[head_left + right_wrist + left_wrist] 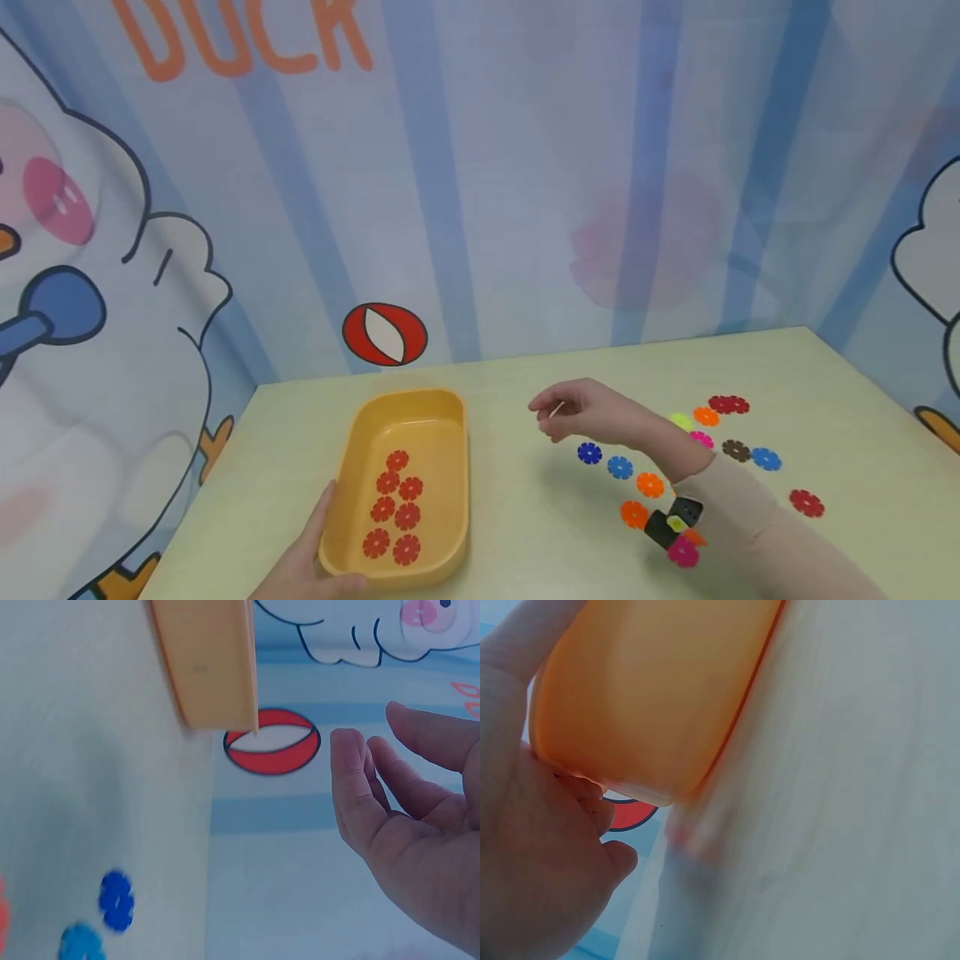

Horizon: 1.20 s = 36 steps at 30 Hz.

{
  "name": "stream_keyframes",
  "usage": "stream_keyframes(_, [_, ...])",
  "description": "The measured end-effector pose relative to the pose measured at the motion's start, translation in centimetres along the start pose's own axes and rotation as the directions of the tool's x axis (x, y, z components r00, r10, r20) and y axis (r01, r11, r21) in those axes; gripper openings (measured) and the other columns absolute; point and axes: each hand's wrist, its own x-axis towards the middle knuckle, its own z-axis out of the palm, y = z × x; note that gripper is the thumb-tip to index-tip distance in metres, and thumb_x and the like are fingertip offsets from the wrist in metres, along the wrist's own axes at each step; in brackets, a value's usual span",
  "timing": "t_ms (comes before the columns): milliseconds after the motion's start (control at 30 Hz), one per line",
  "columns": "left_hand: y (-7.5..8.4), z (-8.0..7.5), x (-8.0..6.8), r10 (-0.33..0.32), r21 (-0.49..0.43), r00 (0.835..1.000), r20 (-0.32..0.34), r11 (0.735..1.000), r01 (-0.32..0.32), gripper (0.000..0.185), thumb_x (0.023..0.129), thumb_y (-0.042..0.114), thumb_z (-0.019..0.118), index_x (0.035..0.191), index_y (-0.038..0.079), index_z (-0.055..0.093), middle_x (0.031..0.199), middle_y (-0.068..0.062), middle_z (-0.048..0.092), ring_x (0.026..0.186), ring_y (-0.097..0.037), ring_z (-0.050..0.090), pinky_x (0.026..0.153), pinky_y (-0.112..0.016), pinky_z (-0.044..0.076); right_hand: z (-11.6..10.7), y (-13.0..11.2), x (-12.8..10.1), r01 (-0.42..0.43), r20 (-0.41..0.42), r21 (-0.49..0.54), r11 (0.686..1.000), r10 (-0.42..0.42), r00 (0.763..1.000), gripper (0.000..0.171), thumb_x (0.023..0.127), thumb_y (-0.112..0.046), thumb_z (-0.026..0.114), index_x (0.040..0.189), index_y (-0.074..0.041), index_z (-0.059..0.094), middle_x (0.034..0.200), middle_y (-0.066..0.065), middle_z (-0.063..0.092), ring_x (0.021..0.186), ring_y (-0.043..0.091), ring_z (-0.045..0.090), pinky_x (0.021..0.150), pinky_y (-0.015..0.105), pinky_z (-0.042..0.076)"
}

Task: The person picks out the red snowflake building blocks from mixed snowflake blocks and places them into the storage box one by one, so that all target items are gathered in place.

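My left hand point(306, 560) holds the near left corner of a yellow plastic tray point(442, 442), its thumb by the near rim and its fingers along the side. Several red snowflake discs point(407, 517) lie flat in the tray. In the left wrist view the same hand point(544, 825) wraps the tray's end point(660, 690). My right hand point(592, 412) hovers above the table between the tray and the loose discs, fingers loosely bent. Nothing shows between its thumb and fingers in the right wrist view, where the hand point(412, 795) is apart from the tray point(210, 667).
Right of the tray lie loose snowflake discs: dark blue point(589, 452), light blue point(619, 467), orange point(650, 485), brown point(736, 451) and red point(807, 503). Black blocks point(662, 529) with a pink disc point(683, 552) sit beside my right forearm. A printed curtain point(525, 167) hangs behind the table.
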Motion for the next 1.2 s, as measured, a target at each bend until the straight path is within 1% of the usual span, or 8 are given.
stream_keyframes(100, [-0.2,-0.1,0.0,0.003,-0.017,1.0,0.009,1.0,-0.003,0.126,0.082,0.029,0.078,0.148,0.026,-0.029,0.153,-0.033,0.01,0.113,-0.037,0.059,0.086,-0.047,0.057,-1.0,1.1,-1.7,-0.007,-0.022,0.002,1.0,0.007,1.0,0.037,0.095,-0.018,0.062,0.124,0.004,0.057,0.104,0.01,0.062,0.091,0.025,0.065,0.088,0.04,0.057])
stream_keyframes(267, [-0.3,-0.1,0.0,-0.012,0.012,1.0,-0.024,1.0,0.013,0.127,0.08,0.031,0.08,0.149,0.025,-0.027,0.152,-0.032,0.013,0.112,-0.036,0.06,0.085,-0.047,0.057,-2.6,2.7,-4.5,-0.03,-0.066,0.004,1.0,0.03,0.997,0.039,0.095,-0.017,0.062,0.126,0.006,0.055,0.105,0.014,0.062,0.094,0.032,0.065,0.088,0.043,0.057])
stream_keyframes(400, [-0.3,0.0,0.0,-0.016,0.034,0.999,-0.043,0.999,0.018,0.128,0.079,0.034,0.08,0.15,0.024,-0.026,0.152,-0.031,0.015,0.111,-0.034,0.06,0.085,-0.047,0.057,-3.6,3.8,-6.8,-0.082,-0.103,-0.003,0.997,0.082,0.991,0.043,0.094,-0.019,0.063,0.126,0.007,0.054,0.107,0.018,0.062,0.094,0.032,0.064,0.088,0.044,0.057])
stream_keyframes(467, [-0.3,0.0,0.1,-0.011,0.032,0.999,-0.04,0.999,0.012,0.127,0.08,0.035,0.079,0.15,0.024,-0.026,0.152,-0.031,0.015,0.112,-0.035,0.06,0.086,-0.047,0.057,-4.1,4.2,-7.9,-0.118,-0.126,-0.018,0.993,0.115,0.985,0.045,0.093,-0.022,0.064,0.127,0.006,0.054,0.108,0.017,0.063,0.094,0.031,0.064,0.087,0.044,0.057])
stream_keyframes(567, [-0.2,0.1,0.1,-0.001,0.025,1.0,-0.029,1.0,0.002,0.126,0.08,0.034,0.079,0.15,0.023,-0.026,0.153,-0.031,0.014,0.114,-0.036,0.058,0.088,-0.046,0.056,-4.8,4.9,-9.4,-0.171,-0.164,-0.052,0.984,0.161,0.973,0.047,0.092,-0.026,0.066,0.127,0.004,0.055,0.109,0.015,0.064,0.094,0.028,0.063,0.086,0.042,0.057])
stream_keyframes(667, [-0.1,0.1,0.2,0.004,0.024,1.0,-0.019,1.0,-0.003,0.125,0.081,0.033,0.078,0.149,0.023,-0.027,0.153,-0.031,0.013,0.116,-0.038,0.057,0.089,-0.046,0.056,-5.5,5.7,-10.9,-0.206,-0.186,-0.073,0.976,0.189,0.964,0.049,0.091,-0.024,0.067,0.127,0.006,0.055,0.109,0.013,0.063,0.095,0.027,0.063,0.083,0.039,0.058])
stream_keyframes(967, [-0.1,0.2,0.3,0.006,0.101,0.997,-0.081,0.995,0.002,0.127,0.078,0.036,0.081,0.152,0.019,-0.02,0.152,-0.031,0.017,0.114,-0.037,0.058,0.088,-0.047,0.056,-7.1,7.9,-14.4,-0.279,-0.26,-0.118,0.953,0.242,0.935,0.048,0.093,-0.022,0.064,0.128,0.009,0.053,0.114,0.017,0.062,0.099,0.027,0.062,0.079,0.035,0.059])
stream_keyframes(1200, [0.1,0.3,0.2,0.004,0.109,0.997,-0.082,0.994,0.005,0.127,0.077,0.036,0.081,0.152,0.019,-0.021,0.152,-0.031,0.016,0.116,-0.042,0.056,0.088,-0.048,0.056,-7.8,9.5,-16.0,-0.307,-0.296,-0.115,0.945,0.263,0.918,0.048,0.092,-0.02,0.066,0.127,0.009,0.052,0.116,0.02,0.062,0.095,0.023,0.061,0.075,0.024,0.058])
